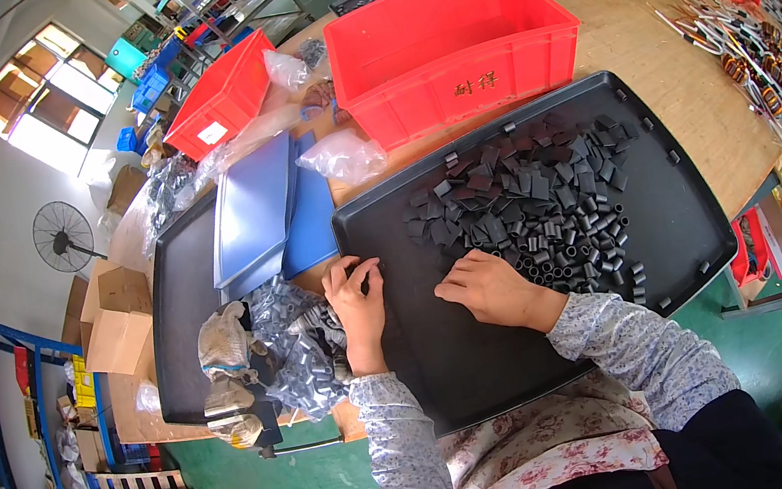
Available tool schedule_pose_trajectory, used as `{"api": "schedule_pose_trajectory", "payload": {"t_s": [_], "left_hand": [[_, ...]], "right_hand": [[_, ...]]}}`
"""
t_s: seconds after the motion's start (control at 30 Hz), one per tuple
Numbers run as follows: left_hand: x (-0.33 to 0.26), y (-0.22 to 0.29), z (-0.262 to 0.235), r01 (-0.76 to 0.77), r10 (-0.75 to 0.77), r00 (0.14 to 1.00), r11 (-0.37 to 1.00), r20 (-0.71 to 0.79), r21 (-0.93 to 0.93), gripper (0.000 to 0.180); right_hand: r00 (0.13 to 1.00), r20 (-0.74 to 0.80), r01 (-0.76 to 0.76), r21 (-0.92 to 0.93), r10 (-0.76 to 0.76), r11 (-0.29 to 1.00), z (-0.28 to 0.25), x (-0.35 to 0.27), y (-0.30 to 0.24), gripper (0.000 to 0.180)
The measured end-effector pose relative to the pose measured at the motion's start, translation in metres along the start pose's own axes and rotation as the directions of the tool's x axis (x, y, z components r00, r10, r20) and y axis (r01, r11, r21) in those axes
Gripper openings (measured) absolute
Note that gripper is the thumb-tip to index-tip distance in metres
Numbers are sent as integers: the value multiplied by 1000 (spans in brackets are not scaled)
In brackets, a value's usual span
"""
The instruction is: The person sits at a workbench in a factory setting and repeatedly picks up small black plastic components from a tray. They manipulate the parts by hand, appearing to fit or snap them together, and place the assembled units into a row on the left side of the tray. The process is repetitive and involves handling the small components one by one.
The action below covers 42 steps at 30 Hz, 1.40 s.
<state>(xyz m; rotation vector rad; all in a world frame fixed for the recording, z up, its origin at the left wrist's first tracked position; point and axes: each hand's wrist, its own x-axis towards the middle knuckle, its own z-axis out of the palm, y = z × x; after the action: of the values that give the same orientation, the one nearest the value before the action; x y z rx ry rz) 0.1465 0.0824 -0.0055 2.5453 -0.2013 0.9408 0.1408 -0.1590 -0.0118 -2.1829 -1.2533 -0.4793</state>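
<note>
Loose black tubes (568,271) lie just right of the right grip (486,287).

In the tray (431,340) before the worker, flat pieces (528,181) lie behind tubes (570,258), both toward the right. The large bin (465,97) stands behind that tray, the smaller bin (225,95) to its left. Further left I see a second tray (182,321), a filled bag (303,364) between both trays; wires (767,52) lie far right.
</note>
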Motion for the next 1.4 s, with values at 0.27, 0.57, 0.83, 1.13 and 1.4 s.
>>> {"api": "schedule_pose_trajectory", "payload": {"t_s": [0.27, 0.57, 0.83, 1.13, 1.4], "left_hand": [[1, -8, 13, 189, -198, 975, 977, 99, 97, 12], [5, -5, 15, 202, -221, 964, 970, 147, 131, 11], [3, -9, 17, 181, -206, 962, 972, 176, 149, 16], [-1, 89, 8, 380, -93, 884, 715, 459, -587, 14], [-20, 70, 22, 624, -78, 769, 309, 635, -717, 8]], "right_hand": [[1000, -24, -5, 22, 6, 1000, 1, -1, 1, 31], [1000, -28, 1, 6, -1, 1000, -3, -1, -2, 31], [984, -137, -92, 129, 110, 987, -7, -1, -1, 30], [889, -294, -237, 363, 352, 901, -12, 8, 6, 20], [948, -139, -299, -76, 287, 951, -26, 0, 31, 19]]}}
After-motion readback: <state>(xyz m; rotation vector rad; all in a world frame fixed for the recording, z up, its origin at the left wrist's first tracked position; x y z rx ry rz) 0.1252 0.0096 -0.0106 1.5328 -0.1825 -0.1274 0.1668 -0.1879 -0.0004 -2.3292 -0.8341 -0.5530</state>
